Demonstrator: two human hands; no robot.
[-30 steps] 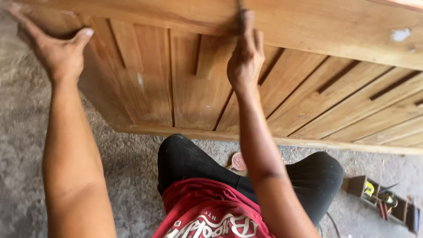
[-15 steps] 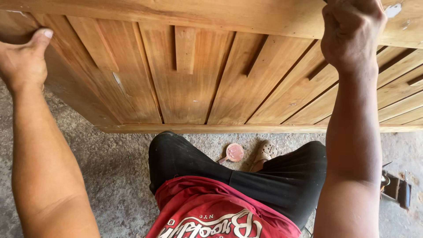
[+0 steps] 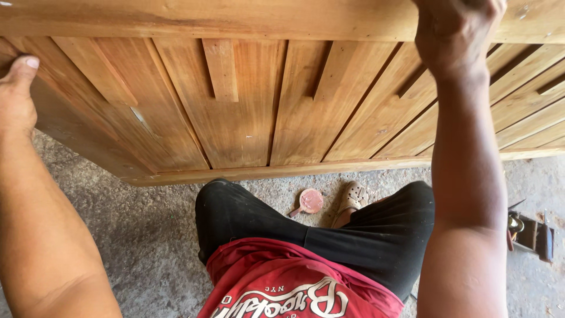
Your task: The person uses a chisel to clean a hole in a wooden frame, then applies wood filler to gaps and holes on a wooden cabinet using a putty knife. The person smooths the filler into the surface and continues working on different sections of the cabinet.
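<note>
Left hand: my left hand (image 3: 16, 97) is up at the left edge of the wooden panel (image 3: 247, 118), thumb pointing up along the corner, palm pressed to the wood. My fingers go round behind the edge, so I cannot tell how tightly they curl.

Right hand: my right hand (image 3: 456, 32) is high on the top rail (image 3: 206, 17) of the panel, knuckles toward me, fingers clenched over the rail's upper edge.

Panel: big piece of reddish-brown joinery, slatted boards running down from the top rail to a bottom rail (image 3: 282, 171), standing tilted in front of me over my knees.

Short slat: one shorter strip (image 3: 220, 70) sits raised on the boards, just under the top rail.

Me: sitting on the grey concrete floor (image 3: 118, 235), legs crossed in black trousers (image 3: 353, 235), red shirt (image 3: 276, 282) below.

Small tub: a round pink lid or shallow tub (image 3: 310, 201) lies on the floor just beside my shoe (image 3: 352, 197); what is in it, I cannot tell.

Far right: a dark box-like tool (image 3: 532, 235) on the floor, beside my right arm, partly hidden; its contents are not clear.
</note>
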